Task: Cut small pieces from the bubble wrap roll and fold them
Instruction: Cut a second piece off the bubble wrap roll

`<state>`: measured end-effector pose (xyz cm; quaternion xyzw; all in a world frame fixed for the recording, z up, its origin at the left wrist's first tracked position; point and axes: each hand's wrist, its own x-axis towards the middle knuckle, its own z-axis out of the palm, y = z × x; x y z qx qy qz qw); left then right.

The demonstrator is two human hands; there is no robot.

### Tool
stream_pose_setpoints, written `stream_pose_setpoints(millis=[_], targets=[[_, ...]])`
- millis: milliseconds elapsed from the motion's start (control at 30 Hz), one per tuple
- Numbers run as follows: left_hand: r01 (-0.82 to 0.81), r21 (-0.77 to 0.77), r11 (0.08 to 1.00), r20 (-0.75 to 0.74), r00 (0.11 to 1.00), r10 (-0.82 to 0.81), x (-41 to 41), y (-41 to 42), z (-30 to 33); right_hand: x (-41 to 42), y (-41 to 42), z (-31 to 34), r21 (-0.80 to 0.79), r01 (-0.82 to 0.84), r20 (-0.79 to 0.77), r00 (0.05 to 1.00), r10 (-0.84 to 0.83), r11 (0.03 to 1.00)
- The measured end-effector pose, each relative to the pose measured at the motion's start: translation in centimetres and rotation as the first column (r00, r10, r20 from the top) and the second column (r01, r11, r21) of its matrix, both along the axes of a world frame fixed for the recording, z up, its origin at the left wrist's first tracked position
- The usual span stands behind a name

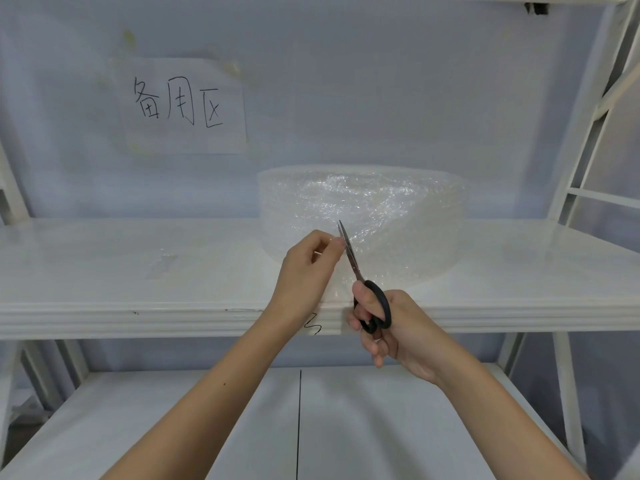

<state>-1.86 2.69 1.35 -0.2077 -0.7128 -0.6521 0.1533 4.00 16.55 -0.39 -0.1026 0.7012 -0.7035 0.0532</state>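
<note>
A big roll of clear bubble wrap (363, 209) stands on the white shelf (138, 271), right of centre. Its loose end hangs forward toward the shelf's front edge. My left hand (308, 268) pinches that loose end between thumb and fingers. My right hand (388, 327) grips the black-handled scissors (363, 289) just right of it. The blades point up and slightly left, nearly closed, against the wrap beside my left fingertips.
A paper sign with handwritten characters (183, 105) is taped to the back wall. A flat clear piece (162, 266) lies on the shelf at left. A lower shelf (207, 427) sits below my arms. White frame posts (588, 116) rise at right.
</note>
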Motion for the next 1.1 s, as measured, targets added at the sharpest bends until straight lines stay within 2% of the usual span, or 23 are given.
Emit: stream_pose_setpoints(millis=[200, 300, 433, 667, 1100], targets=[[-0.096, -0.002, 0.995, -0.045, 0.994, 0.096, 0.0, 0.2, 0.1, 0.2, -0.2, 0.4, 0.012, 0.011, -0.012, 1.000, -0.011, 1.000], [-0.067, 0.005, 0.998, -0.050, 0.996, 0.067, 0.0, 0.1, 0.3, 0.1, -0.3, 0.4, 0.013, 0.022, -0.010, 1.000, -0.021, 1.000], [-0.005, 0.075, 0.997, 0.018, 1.000, 0.004, 0.1, -0.1, 0.6, 0.0, -0.6, 0.1, 0.006, 0.031, -0.011, 0.999, -0.031, 1.000], [0.000, 0.153, 0.988, 0.090, 0.996, -0.014, 0.0, -0.1, 1.1, 0.4, -1.1, -0.6, -0.002, 0.021, 0.019, 1.000, -0.021, 1.000], [0.020, 0.066, 0.998, 0.022, 1.000, -0.022, 0.7, -0.3, 0.5, -0.3, -1.2, 0.7, 0.008, 0.026, -0.026, 0.999, -0.026, 1.000]])
